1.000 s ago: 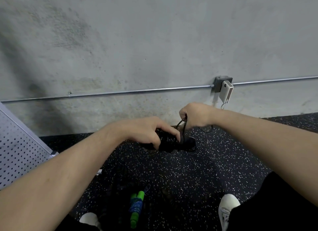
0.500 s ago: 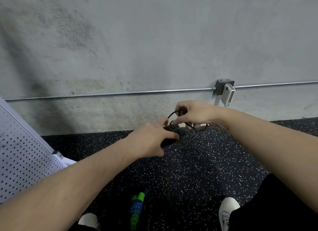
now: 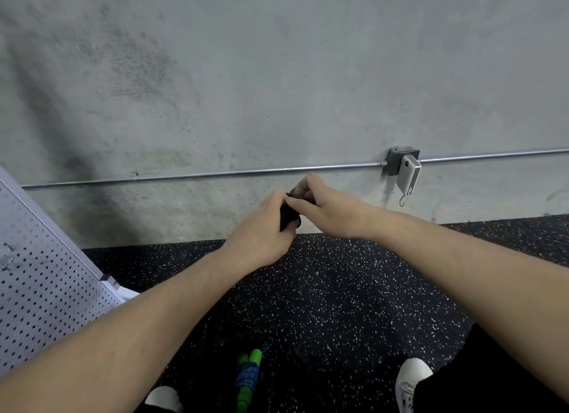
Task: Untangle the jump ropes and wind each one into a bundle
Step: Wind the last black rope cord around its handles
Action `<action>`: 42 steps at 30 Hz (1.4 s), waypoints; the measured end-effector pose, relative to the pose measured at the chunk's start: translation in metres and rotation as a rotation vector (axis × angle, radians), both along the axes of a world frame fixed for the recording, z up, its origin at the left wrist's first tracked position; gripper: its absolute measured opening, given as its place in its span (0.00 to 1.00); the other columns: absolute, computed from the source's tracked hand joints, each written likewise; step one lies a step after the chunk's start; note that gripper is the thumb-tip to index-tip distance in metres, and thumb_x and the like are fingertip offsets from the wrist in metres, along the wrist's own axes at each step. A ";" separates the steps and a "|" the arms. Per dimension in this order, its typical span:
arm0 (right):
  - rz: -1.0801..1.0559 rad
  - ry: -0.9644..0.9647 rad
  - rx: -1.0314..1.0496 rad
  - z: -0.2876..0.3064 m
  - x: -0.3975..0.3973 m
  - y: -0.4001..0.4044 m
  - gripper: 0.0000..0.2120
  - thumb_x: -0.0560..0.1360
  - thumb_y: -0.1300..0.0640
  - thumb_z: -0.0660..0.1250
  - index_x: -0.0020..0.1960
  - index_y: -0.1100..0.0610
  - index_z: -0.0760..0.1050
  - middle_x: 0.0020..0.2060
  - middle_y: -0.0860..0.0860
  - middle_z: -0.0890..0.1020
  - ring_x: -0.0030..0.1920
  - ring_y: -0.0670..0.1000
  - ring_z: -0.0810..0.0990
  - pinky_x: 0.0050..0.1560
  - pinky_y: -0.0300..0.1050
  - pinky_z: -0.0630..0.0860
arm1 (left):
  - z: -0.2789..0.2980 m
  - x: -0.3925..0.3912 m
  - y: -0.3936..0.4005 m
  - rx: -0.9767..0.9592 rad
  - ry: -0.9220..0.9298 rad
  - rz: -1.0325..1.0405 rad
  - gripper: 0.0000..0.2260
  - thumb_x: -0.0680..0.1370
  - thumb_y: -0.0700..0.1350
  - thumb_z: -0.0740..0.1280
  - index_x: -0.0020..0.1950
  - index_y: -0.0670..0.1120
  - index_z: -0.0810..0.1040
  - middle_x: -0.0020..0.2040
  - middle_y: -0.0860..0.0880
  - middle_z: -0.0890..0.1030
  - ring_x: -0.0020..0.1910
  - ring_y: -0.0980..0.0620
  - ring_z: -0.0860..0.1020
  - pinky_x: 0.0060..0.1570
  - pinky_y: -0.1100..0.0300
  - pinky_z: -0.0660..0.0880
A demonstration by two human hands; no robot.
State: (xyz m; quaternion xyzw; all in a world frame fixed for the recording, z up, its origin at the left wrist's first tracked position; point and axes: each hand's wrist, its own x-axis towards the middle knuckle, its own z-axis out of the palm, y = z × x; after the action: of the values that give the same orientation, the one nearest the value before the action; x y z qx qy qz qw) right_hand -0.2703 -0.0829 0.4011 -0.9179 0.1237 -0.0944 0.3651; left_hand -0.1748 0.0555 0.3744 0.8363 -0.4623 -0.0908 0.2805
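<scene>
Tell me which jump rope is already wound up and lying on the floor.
The green-handled jump rope, bundled with blue cord, lies on the speckled floor between the shoes. The black jump rope is held by the left hand and right hand.

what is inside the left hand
A black jump rope bundle, gripped by the left hand; the right hand pinches its top. Fingers cover most of it.

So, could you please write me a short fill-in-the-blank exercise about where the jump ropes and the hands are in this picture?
1. The left hand and right hand both grip the ____ jump rope bundle.
2. The wound jump rope with green handles lies on the speckled ____ floor.
3. The white box hangs on the concrete ____.

Missing words: black; black; wall
</scene>
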 end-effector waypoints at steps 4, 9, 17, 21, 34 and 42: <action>0.027 -0.028 -0.117 -0.002 -0.004 0.003 0.09 0.83 0.48 0.59 0.54 0.52 0.64 0.40 0.49 0.78 0.37 0.46 0.76 0.41 0.46 0.73 | 0.000 0.002 0.000 -0.196 0.347 0.034 0.21 0.83 0.50 0.66 0.69 0.59 0.57 0.57 0.52 0.78 0.30 0.44 0.81 0.30 0.47 0.81; 0.043 -0.102 -0.070 -0.004 -0.003 0.009 0.11 0.81 0.59 0.64 0.56 0.51 0.62 0.34 0.48 0.75 0.29 0.41 0.71 0.34 0.37 0.66 | 0.002 0.006 0.000 -0.380 0.616 0.118 0.22 0.84 0.43 0.64 0.73 0.67 0.71 0.50 0.46 0.83 0.39 0.46 0.83 0.37 0.42 0.84; -0.107 -0.229 0.115 0.001 0.000 -0.010 0.04 0.80 0.52 0.68 0.47 0.50 0.78 0.23 0.40 0.73 0.25 0.41 0.68 0.30 0.33 0.63 | 0.008 0.008 0.000 -0.564 1.099 0.053 0.16 0.83 0.39 0.63 0.64 0.58 0.79 0.55 0.39 0.84 0.44 0.33 0.83 0.35 0.47 0.79; -0.054 -0.310 0.131 0.002 -0.003 -0.012 0.03 0.79 0.58 0.69 0.49 0.56 0.80 0.32 0.37 0.80 0.34 0.37 0.74 0.39 0.29 0.68 | 0.012 0.005 0.006 -0.594 1.271 -0.048 0.15 0.83 0.39 0.61 0.66 0.56 0.74 0.59 0.35 0.81 0.47 0.31 0.81 0.38 0.45 0.79; 0.118 -0.337 0.147 -0.004 -0.005 -0.021 0.11 0.77 0.60 0.71 0.55 0.47 0.82 0.38 0.36 0.82 0.36 0.41 0.79 0.32 0.41 0.79 | 0.004 -0.008 -0.004 -0.538 1.287 0.079 0.32 0.72 0.64 0.69 0.75 0.62 0.65 0.58 0.42 0.85 0.49 0.35 0.85 0.43 0.46 0.82; 0.235 -0.279 0.049 -0.006 -0.016 -0.026 0.14 0.76 0.64 0.71 0.62 0.57 0.81 0.41 0.41 0.82 0.41 0.37 0.80 0.41 0.29 0.74 | 0.001 -0.001 -0.001 -0.314 1.311 0.055 0.27 0.80 0.66 0.58 0.66 0.48 0.80 0.60 0.42 0.84 0.56 0.41 0.83 0.57 0.44 0.80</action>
State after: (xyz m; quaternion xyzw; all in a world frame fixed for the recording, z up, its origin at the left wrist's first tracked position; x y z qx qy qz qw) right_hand -0.2867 -0.1087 0.3955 -0.8949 -0.0340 -0.1743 0.4095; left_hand -0.1763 0.0549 0.3757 0.5691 -0.1825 -0.5041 0.6235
